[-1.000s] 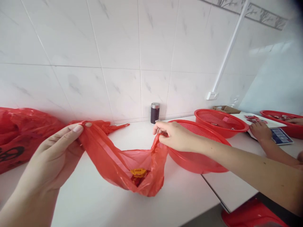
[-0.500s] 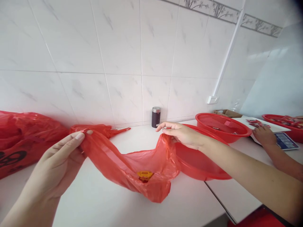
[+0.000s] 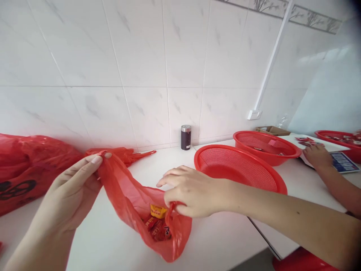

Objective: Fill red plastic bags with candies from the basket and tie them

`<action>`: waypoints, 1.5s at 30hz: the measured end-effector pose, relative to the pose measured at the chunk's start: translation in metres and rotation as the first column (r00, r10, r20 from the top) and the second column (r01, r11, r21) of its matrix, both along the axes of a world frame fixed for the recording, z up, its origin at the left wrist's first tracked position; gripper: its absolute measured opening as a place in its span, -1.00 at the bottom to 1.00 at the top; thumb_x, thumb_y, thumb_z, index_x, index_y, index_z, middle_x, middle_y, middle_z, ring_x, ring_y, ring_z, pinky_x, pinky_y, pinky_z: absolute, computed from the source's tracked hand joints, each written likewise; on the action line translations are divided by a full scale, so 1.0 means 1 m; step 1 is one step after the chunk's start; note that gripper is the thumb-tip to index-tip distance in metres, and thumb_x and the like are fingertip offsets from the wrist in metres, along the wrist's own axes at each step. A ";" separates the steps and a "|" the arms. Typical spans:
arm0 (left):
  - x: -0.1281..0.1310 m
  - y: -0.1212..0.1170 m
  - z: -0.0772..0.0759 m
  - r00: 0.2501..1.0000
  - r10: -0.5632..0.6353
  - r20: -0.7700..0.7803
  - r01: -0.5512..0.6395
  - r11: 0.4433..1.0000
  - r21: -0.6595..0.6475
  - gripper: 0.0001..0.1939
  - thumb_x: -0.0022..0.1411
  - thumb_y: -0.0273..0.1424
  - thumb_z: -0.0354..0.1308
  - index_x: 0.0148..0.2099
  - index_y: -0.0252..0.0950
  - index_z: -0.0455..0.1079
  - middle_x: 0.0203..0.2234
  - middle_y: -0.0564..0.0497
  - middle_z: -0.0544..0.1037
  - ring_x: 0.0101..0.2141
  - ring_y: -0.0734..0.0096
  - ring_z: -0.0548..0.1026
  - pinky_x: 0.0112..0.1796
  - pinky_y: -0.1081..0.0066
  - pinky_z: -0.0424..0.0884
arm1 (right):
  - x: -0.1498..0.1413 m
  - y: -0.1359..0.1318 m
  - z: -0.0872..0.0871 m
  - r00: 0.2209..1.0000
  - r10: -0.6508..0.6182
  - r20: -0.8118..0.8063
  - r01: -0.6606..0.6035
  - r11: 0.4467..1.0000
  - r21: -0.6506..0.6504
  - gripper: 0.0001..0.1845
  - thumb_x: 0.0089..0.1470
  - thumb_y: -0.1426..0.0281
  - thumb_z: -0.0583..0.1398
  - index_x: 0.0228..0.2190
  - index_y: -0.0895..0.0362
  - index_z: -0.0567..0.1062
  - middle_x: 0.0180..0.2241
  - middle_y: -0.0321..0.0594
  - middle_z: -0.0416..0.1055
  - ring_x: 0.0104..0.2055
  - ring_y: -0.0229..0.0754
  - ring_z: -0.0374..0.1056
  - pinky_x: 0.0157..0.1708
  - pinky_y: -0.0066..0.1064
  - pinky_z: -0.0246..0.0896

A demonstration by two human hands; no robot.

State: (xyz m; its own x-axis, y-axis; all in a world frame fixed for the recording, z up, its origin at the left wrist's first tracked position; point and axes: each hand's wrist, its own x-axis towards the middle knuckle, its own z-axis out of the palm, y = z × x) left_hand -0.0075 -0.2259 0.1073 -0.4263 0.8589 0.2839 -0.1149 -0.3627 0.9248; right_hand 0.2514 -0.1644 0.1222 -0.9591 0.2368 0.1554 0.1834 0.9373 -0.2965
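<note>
A thin red plastic bag (image 3: 124, 192) hangs between my two hands just above the white table, its mouth spread wide. My left hand (image 3: 75, 188) pinches one end of the rim between thumb and fingers. On the other side my right hand (image 3: 191, 192) grips the bag's opposite edge, bunched under the thumb, with its index finger stretched out. Inside the bag lie small wrapped packets: a yellow packet (image 3: 158, 211) on top and several red packets (image 3: 158, 228) below it. The folds of the bag hide part of them.
A red mesh basket (image 3: 239, 148) stands right of my hand, a second basket (image 3: 266, 135) behind it. A dark flask (image 3: 185, 137) is by the wall. Full red bags (image 3: 36, 162) lie at left. At right, a co-worker's hand (image 3: 318, 156) is over a scale (image 3: 344, 162).
My right hand has moved left and down with its edge of the bag, closer to my left hand. More packets show inside. My left hand has stayed nearly still.
</note>
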 end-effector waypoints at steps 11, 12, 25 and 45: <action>0.016 0.013 0.019 0.931 -0.357 -0.077 0.344 0.928 -0.142 -0.61 0.22 -0.23 0.15 0.11 0.01 0.28 -0.28 0.03 0.48 -0.33 0.33 0.47 -0.24 0.27 0.48 | 0.015 0.071 0.054 0.867 -0.480 -0.131 0.279 0.688 -0.670 -0.82 -0.08 0.37 0.30 -0.42 0.17 0.42 -0.44 -0.28 0.39 -0.56 -0.43 0.13 -0.57 -0.54 0.07; 0.022 0.016 0.020 0.883 -0.452 -0.125 0.416 0.878 -0.236 -0.52 0.21 -0.23 0.17 0.16 0.05 0.22 -0.36 0.08 0.45 -0.42 0.41 0.43 -0.28 0.31 0.46 | 0.009 0.070 0.056 0.874 -0.463 -0.148 0.250 0.689 -0.681 -0.80 -0.09 0.36 0.31 -0.43 0.17 0.41 -0.45 -0.28 0.40 -0.56 -0.41 0.17 -0.57 -0.54 0.10; 0.047 0.042 0.011 0.777 -0.579 -0.247 0.436 0.778 -0.453 -0.59 0.27 -0.04 -0.05 -0.37 -0.24 0.38 -0.69 0.24 -0.05 -0.64 0.52 -0.02 -0.51 0.45 0.18 | -0.041 0.046 0.008 0.810 -0.391 -0.438 0.100 0.827 -0.554 -0.75 0.05 0.29 0.25 -0.22 0.12 0.42 -0.27 -0.23 0.42 -0.27 -0.26 0.36 -0.28 -0.39 0.29; 0.052 0.039 -0.012 0.499 -0.189 -0.846 -0.089 0.959 -0.268 -0.80 -0.05 -0.61 -0.02 -0.46 -0.18 0.26 -0.62 0.17 0.35 -0.59 0.42 0.26 -0.54 0.43 0.13 | -0.047 0.043 -0.061 0.840 -0.428 -0.335 0.009 0.626 -0.780 -0.68 0.26 0.19 0.03 0.00 -0.03 0.35 -0.31 -0.28 0.43 -0.34 -0.24 0.36 -0.28 -0.36 0.27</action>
